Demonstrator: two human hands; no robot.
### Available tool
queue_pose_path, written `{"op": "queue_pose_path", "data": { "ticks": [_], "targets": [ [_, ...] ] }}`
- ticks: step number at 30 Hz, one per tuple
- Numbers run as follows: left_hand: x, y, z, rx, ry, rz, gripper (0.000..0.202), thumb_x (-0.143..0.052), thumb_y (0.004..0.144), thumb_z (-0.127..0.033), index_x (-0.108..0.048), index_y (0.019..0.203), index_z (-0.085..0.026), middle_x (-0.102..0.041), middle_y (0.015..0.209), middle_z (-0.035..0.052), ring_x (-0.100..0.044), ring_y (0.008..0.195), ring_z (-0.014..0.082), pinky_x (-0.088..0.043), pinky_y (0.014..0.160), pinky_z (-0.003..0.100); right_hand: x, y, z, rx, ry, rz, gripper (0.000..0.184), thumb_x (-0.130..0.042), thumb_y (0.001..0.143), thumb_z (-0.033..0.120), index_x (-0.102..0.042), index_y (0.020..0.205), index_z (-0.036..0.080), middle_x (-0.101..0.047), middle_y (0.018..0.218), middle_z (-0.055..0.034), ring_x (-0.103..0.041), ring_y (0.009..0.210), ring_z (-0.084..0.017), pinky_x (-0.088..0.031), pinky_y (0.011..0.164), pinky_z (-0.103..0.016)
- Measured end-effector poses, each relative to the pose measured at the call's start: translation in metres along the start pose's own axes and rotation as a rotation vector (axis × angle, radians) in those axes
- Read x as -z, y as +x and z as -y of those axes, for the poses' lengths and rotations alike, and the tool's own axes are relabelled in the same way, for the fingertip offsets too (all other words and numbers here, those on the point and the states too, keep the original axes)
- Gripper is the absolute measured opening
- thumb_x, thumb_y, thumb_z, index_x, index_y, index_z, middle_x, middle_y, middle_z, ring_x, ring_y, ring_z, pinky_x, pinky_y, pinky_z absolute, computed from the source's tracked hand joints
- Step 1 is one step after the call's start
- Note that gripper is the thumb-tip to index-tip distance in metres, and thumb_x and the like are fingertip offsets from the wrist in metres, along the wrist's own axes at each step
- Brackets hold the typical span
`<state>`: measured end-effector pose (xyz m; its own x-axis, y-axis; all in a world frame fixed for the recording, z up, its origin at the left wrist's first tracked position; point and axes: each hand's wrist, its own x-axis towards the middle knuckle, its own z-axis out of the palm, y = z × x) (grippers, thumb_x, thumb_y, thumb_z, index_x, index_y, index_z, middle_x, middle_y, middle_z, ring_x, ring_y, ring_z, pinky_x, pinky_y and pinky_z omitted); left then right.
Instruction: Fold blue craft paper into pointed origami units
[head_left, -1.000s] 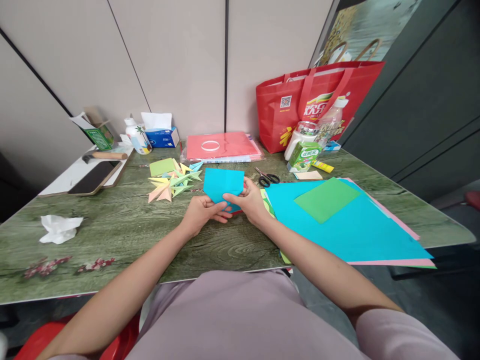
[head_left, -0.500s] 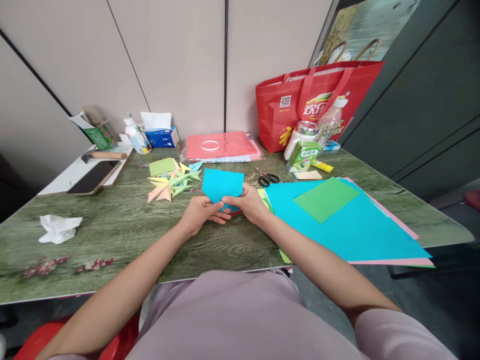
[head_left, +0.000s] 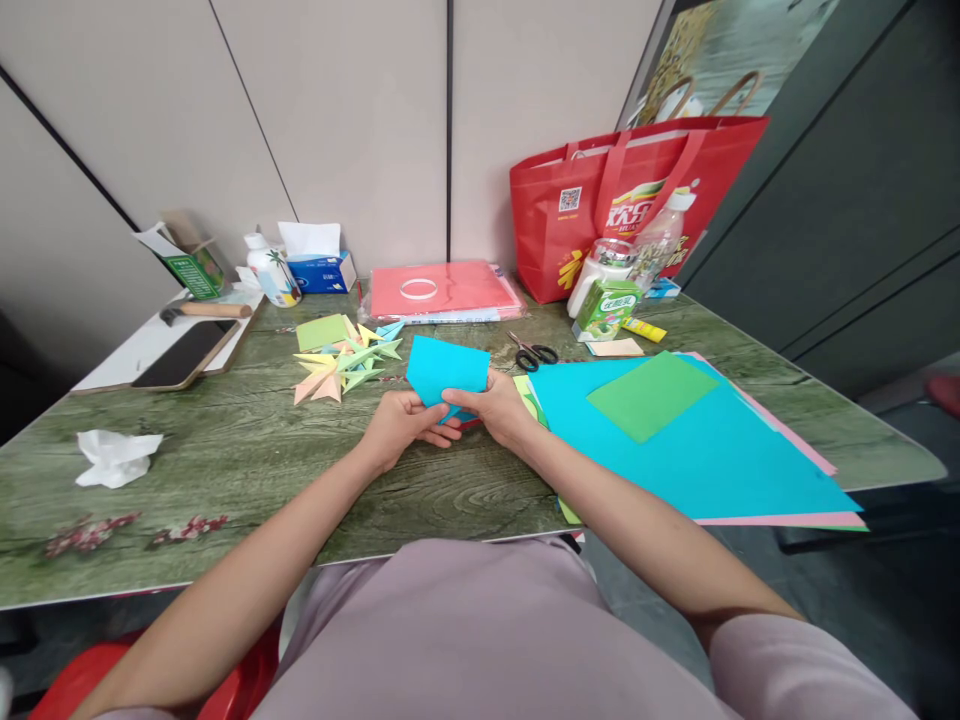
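A partly folded sheet of blue paper point(head_left: 448, 368) is held up above the table, with its lower corners turned in toward a point. My left hand point(head_left: 405, 425) grips its lower left edge, thumb in front and fingers behind. On the lower right edge my right hand point(head_left: 499, 405) pinches the paper, its thumb pressed near the lower point. Something red shows just below the paper between the hands; I cannot make out what it is. Several folded paper pieces point(head_left: 349, 365) in yellow, green, orange and blue lie to the left. Black-handled scissors point(head_left: 534, 353) lie behind my right hand.
At right are large coloured sheets point(head_left: 750, 460) with a green square point(head_left: 652, 395) on top. A red bag point(head_left: 547, 230), a green carton point(head_left: 606, 310) and a glue tube point(head_left: 645, 330) stand or lie behind. At left are a phone point(head_left: 187, 355), a hammer point(head_left: 214, 310) and a crumpled tissue point(head_left: 118, 458).
The blue paper has tilted slightly, its right side a little lower. Both hands keep their hold in nearly the same place. The whole view has shifted very slightly.
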<state>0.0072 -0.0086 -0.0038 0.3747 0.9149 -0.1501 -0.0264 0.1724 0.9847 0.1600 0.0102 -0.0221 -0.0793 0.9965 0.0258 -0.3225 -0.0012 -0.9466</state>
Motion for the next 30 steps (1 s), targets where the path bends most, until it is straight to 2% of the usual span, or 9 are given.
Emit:
{"op": "queue_pose_path", "data": {
  "ticks": [7,17,22,26,30],
  "targets": [
    [-0.0036,-0.0015,-0.0025,-0.003,-0.001,0.028,0.034,-0.075,0.061,-0.029,-0.064,0.085,-0.01,-0.072,0.081,0.0121,-0.068,0.07,0.0227,-0.056,0.061,0.032,-0.0001,0.0015,-0.0018,-0.011,0.031,-0.07,0.043,-0.08,0.041,0.029,-0.059,0.075,0.015,-0.065,0.069,0.0008,-0.055,0.058,-0.012,-0.047,0.059,-0.028],
    [-0.0028,0.0005,-0.002,0.045,-0.062,0.031,0.028,-0.073,0.066,-0.029,-0.063,0.082,-0.008,-0.071,0.081,0.0127,-0.068,0.072,0.0224,-0.056,0.068,0.035,-0.0047,-0.0018,0.0046,-0.091,0.043,-0.128,0.045,-0.081,0.038,0.028,-0.057,0.074,0.015,-0.063,0.067,0.0018,-0.054,0.056,-0.012,-0.044,0.056,-0.027],
    [-0.0025,0.0009,-0.004,0.089,-0.104,0.036,0.025,-0.07,0.07,-0.029,-0.062,0.08,-0.008,-0.071,0.081,0.0133,-0.069,0.073,0.0223,-0.056,0.067,0.032,-0.0045,-0.0012,0.0028,-0.069,0.056,-0.107,0.042,-0.08,0.041,0.028,-0.056,0.073,0.016,-0.062,0.065,0.0029,-0.053,0.055,-0.011,-0.044,0.055,-0.027],
    [-0.002,0.0016,-0.005,0.095,-0.154,0.05,0.031,-0.063,0.075,-0.039,-0.062,0.079,-0.008,-0.071,0.08,0.0142,-0.069,0.072,0.0237,-0.056,0.065,0.033,-0.0036,-0.0005,0.0012,-0.054,0.09,-0.088,0.042,-0.08,0.04,0.028,-0.057,0.073,0.016,-0.064,0.067,0.0026,-0.055,0.057,-0.011,-0.046,0.059,-0.028],
    [-0.0026,0.004,-0.003,0.087,-0.129,0.063,0.034,-0.071,0.067,-0.036,-0.063,0.085,-0.008,-0.071,0.082,0.0132,-0.069,0.072,0.0225,-0.056,0.065,0.032,-0.0018,0.001,-0.003,0.007,0.019,-0.11,0.04,-0.08,0.041,0.028,-0.059,0.074,0.015,-0.065,0.069,0.0016,-0.054,0.057,-0.011,-0.046,0.059,-0.028]
  ]
}}
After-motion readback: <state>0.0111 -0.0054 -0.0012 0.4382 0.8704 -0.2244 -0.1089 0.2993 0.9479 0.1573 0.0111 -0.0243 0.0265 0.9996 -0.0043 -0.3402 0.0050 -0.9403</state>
